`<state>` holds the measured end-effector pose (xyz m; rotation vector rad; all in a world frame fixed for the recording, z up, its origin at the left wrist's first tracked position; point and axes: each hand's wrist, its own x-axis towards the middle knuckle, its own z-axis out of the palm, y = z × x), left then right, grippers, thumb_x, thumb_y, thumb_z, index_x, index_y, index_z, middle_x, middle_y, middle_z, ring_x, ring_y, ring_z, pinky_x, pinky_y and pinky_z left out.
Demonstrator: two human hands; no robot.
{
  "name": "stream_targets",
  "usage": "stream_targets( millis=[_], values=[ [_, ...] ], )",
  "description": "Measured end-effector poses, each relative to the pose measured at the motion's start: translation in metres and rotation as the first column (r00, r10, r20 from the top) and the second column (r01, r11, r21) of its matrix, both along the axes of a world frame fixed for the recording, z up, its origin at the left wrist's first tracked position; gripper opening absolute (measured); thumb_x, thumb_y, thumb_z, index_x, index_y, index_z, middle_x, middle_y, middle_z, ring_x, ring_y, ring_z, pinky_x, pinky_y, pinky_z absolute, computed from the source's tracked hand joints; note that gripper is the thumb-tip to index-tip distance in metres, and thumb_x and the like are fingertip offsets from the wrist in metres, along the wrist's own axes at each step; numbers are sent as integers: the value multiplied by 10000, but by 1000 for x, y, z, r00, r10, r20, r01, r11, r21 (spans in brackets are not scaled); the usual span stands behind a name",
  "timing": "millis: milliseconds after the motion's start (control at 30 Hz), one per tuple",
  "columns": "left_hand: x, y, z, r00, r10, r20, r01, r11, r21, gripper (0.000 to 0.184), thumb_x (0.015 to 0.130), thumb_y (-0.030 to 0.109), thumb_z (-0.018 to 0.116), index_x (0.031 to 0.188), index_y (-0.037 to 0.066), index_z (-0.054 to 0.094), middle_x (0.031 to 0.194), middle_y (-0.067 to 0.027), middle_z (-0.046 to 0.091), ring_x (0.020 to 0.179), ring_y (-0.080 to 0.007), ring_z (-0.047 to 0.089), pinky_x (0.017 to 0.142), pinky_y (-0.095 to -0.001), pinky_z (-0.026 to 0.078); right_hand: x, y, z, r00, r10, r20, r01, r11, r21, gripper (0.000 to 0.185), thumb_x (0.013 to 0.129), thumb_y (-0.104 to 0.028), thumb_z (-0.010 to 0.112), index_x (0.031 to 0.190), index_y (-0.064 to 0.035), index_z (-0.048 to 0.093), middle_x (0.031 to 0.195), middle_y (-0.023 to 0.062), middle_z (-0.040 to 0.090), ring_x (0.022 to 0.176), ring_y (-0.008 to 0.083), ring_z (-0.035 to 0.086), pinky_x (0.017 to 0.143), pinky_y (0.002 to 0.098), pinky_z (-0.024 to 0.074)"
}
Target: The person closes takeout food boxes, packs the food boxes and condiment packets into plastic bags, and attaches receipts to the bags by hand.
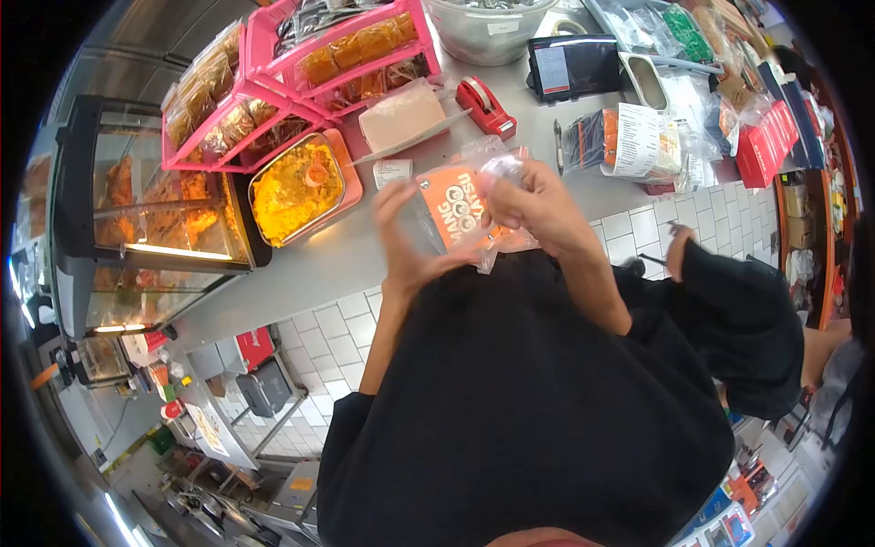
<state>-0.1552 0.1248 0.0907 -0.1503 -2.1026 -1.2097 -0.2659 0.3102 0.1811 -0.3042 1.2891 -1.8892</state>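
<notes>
A clear plastic bag with an orange printed package inside is in front of my chest, at the near edge of the steel counter. My right hand is closed in a fist around the bunched plastic at the bag's right end. On the other side, my left hand is open in a C shape, fingers and thumb apart, slightly blurred. Its thumb lies along the bag's lower edge; whether it presses on the plastic I cannot tell. Just beyond the bag are a small paper slip and a red tape dispenser.
A metal tray of yellow food stands left, beside pink baskets of packets and a lit food warmer. Rightward are a tablet, a pen and bagged goods with a receipt. Another person in black is close on my right.
</notes>
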Motion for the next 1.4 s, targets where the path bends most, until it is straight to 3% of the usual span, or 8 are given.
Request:
stream_targets(
  millis=[133, 233, 633, 733, 800, 1067, 1200, 1400],
  values=[
    [-54, 20, -69, 904, -268, 333, 306, 950, -67, 1070, 803, 535, 772, 1571, 77, 184, 1500, -180, 364, 1345, -340, 430, 1126, -427, 370, 5, -13, 46, 380, 677, -630, -61, 698, 713, 359, 911, -314, 692, 827, 35, 676, 828, 171, 693, 811, 360, 662, 771, 448, 515],
    [-62, 16, -99, 864, -311, 396, 338, 941, 1, 1013, 837, 536, 725, 1565, 66, 200, 1496, -175, 378, 1357, -331, 421, 1135, -423, 358, -5, -22, 24, 108, 646, -755, 266, 713, 648, 308, 872, -303, 704, 871, 4, 713, 945, 185, 697, 915, 359, 663, 811, 463, 513],
    [5, 15, -166, 944, -79, 321, -59, 915, 398, 817, 973, 542, 534, 1542, 22, 264, 1481, -155, 433, 1404, -297, 384, 1169, -409, 308, 22, -97, -25, 466, 430, -773, -34, 882, 470, 293, 846, -284, 710, 838, 10, 718, 880, 184, 700, 884, 351, 675, 799, 430, 532],
    [28, 0, -185, 975, 39, 217, -202, 549, 811, 778, 1007, 543, 487, 1536, 11, 280, 1477, -150, 446, 1416, -288, 375, 1177, -405, 296, -45, -13, -73, 719, -184, -670, 240, 971, -8, 266, 918, -126, 606, 1133, 14, 675, 1140, 116, 696, 1055, 237, 664, 952, 371, 502],
    [36, -6, -177, 982, 15, 189, -189, 38, 981, 668, 1074, 498, 330, 1537, 18, 282, 1489, -144, 448, 1422, -267, 354, 1196, -404, 255, -79, 50, -148, 758, -215, -616, 393, 904, 169, 591, 1051, -499, 403, 1390, -38, 551, 1348, 135, 609, 1254, 213, 565, 1055, 371, 425],
    [28, -11, -266, 759, -401, 513, -325, 448, 833, 819, 1016, 642, 369, 1550, 25, 286, 1513, -134, 414, 1344, -236, 448, 1126, -396, 360, -28, 84, -243, 954, -140, 265, 68, 962, 265, 769, 1050, -603, 280, 1506, 9, 373, 1511, 180, 451, 1409, 282, 415, 1171, 368, 295],
    [15, -4, -100, 946, 106, 306, -180, 957, 226, 740, 975, 603, 502, 1401, 0, 455, 1383, -164, 523, 1216, -241, 536, 1014, -417, 423, -40, 92, -195, 774, -195, -603, 461, 825, 325, 683, 994, -507, 558, 1460, -21, 443, 1503, 169, 454, 1405, 290, 412, 1131, 402, 348],
    [-20, 19, -10, 909, 191, 370, -217, 976, 29, 321, 992, 300, 626, 1023, -16, 673, 919, -105, 690, 834, -179, 623, 697, -379, 473, -17, 21, -96, 675, 277, -684, -29, 936, 350, 851, 725, -451, 867, 1372, -24, 517, 1309, 162, 591, 1271, 307, 530, 1082, 419, 399]
  ],
)
